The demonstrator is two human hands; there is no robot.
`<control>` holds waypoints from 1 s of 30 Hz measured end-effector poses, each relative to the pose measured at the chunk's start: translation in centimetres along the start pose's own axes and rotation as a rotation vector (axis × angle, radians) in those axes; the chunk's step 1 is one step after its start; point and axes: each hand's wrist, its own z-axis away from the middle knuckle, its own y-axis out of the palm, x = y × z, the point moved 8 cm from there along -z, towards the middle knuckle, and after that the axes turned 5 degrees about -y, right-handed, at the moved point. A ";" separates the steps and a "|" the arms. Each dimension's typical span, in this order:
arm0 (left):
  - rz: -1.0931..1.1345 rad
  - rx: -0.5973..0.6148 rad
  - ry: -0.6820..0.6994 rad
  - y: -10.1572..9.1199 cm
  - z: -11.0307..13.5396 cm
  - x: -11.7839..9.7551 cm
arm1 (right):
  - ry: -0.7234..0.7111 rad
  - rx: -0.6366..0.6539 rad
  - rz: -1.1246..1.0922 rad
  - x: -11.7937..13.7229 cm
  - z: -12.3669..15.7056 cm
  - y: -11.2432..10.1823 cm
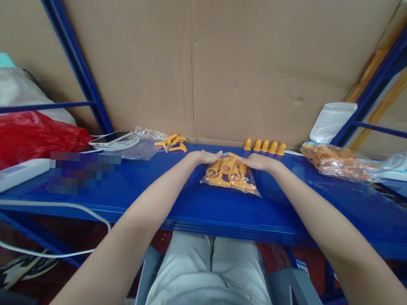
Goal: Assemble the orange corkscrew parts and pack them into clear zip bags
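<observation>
A small clear plastic bag [231, 175] filled with several orange plastic parts lies on the blue shelf [172, 197] in front of me. My left hand [203, 157] pinches the bag's far left corner, fingers closed on the film. My right hand [260, 162] pinches the far right corner in the same way. Both hands meet at the bag's top edge. A row of several orange cone-shaped pieces [265, 146] stands upright just behind the hands. A small pile of curved orange parts [172, 142] lies to the back left.
A big cardboard sheet [213, 60] backs the shelf. At left lie empty clear bags [144, 143], a phone with white cable [112, 139] and a red bag [23, 137]. At right sit a bag of orange parts [338, 162] and a white pouch [331, 120]. Blue rack struts [74, 55] flank the space.
</observation>
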 end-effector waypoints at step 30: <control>0.189 -0.047 0.283 0.6 -0.3 -6.2 | -0.203 -0.128 0.361 5.3 0.7 0.4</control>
